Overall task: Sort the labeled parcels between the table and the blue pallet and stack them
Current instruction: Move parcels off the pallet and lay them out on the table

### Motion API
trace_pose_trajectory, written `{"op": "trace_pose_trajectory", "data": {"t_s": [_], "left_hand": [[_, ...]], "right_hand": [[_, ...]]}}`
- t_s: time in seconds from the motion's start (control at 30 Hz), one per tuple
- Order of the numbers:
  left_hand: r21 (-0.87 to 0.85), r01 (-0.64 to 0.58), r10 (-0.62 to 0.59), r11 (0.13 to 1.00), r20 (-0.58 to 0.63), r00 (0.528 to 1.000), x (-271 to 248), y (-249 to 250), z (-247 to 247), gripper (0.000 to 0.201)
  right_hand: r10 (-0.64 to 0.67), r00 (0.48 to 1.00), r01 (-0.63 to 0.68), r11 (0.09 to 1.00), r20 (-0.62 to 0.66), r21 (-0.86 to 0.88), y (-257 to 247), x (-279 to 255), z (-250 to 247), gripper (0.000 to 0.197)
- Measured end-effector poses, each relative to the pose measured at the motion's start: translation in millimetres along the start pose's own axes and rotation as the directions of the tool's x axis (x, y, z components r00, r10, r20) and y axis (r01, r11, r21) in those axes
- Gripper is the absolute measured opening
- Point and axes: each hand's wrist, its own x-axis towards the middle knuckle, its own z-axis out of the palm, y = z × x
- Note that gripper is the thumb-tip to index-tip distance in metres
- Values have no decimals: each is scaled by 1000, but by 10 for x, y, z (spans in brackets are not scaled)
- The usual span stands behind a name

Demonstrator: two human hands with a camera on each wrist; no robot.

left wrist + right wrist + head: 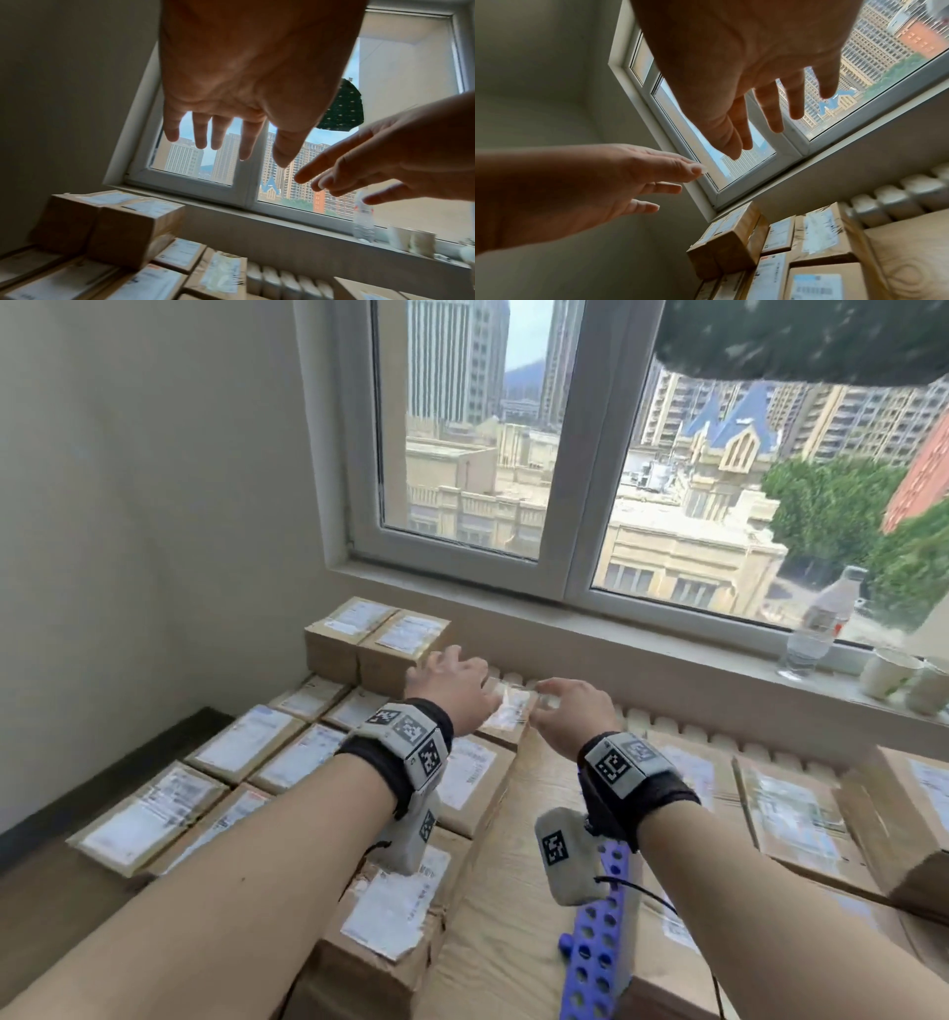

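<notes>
Brown cardboard parcels with white labels lie in a flat layer at the left (241, 747). Two more parcels (380, 634) stand raised at the back corner, also visible in the left wrist view (123, 227) and the right wrist view (726, 239). My left hand (447, 670) and right hand (570, 706) hover side by side, fingers spread and straight, holding nothing. Below and between them lies a taped parcel (508, 716) by the radiator. The wrist views show both palms empty: the left hand (231, 113) and the right hand (744, 91).
A pale wooden surface (513, 891) runs between the left parcels and larger parcels at the right (791, 809). A blue perforated piece (595, 952) lies near me. A radiator (667, 716), a sill with a water bottle (821, 618) and paper cups (888, 670) lie behind. A wall closes the left.
</notes>
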Motion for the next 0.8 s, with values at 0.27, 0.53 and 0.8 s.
{"op": "trace_pose_trajectory", "data": {"t_s": [0.27,0.53,0.8], "left_hand": [[3,73,-73,997,-3,997,395,-850,-18,53],[11,146,-147,989,29,989,986,-1552,-89,59],[15,136,-137,991,117,984,1662,-2088,65,60]], "right_hand": [[-80,997,79,997,24,23,-652,514,444,46],[-106,992,101,992,65,77,-1123,1230,764,43],[4,994,-11,998,106,68,-1300,1725,1080,40]]}}
